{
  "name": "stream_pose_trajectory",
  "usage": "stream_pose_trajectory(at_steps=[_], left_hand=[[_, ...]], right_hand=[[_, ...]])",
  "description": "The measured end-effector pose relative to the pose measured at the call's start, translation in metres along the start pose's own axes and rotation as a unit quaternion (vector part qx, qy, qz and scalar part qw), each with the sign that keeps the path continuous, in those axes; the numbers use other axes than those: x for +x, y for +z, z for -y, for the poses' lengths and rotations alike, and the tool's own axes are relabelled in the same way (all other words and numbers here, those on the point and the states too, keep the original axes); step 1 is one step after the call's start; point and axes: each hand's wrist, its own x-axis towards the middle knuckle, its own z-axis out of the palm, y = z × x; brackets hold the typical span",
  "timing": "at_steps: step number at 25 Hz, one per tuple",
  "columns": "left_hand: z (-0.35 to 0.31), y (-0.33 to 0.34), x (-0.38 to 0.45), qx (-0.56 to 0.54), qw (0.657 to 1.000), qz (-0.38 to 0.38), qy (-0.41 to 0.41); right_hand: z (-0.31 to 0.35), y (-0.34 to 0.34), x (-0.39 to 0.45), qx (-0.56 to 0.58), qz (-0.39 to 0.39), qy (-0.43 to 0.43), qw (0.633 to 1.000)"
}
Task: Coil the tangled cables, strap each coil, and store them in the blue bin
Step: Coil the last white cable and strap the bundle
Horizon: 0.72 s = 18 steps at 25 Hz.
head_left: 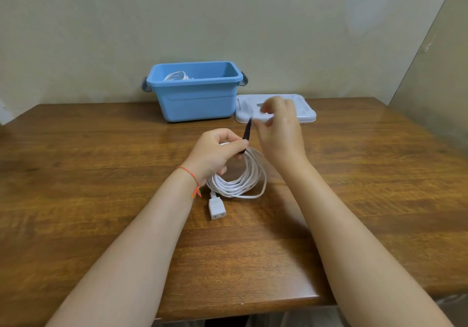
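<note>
A coiled white cable (243, 179) rests on the wooden table (101, 149), its white socket end (217, 209) lying flat in front of the coil. My left hand (215, 154) grips the top of the coil and pins the lower end of a dark strap (247, 135) against it. The strap sticks upward. My right hand (278, 129) hovers just right of the strap tip with fingers loosely curled; no contact with the strap shows. The blue bin (197, 98) stands at the back of the table with another white cable coil (177, 76) inside.
A pale grey lid (306, 115) lies flat to the right of the bin, partly behind my right hand. A wall runs close behind the table, and a panel stands at the right. The table's front edge is near my forearms.
</note>
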Motion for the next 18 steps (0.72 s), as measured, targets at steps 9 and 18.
stream_pose_trajectory(at_steps=[9, 18], left_hand=[[0.0012, 0.0009, 0.0031, -0.065, 0.996, -0.048, -0.036], [0.008, -0.006, 0.007, -0.165, 0.977, -0.072, -0.114]], right_hand=[[0.0058, -0.0105, -0.0043, 0.269, 0.219, 0.188, 0.919], [0.0096, -0.003, -0.0078, 0.171, 0.192, 0.037, 0.966]])
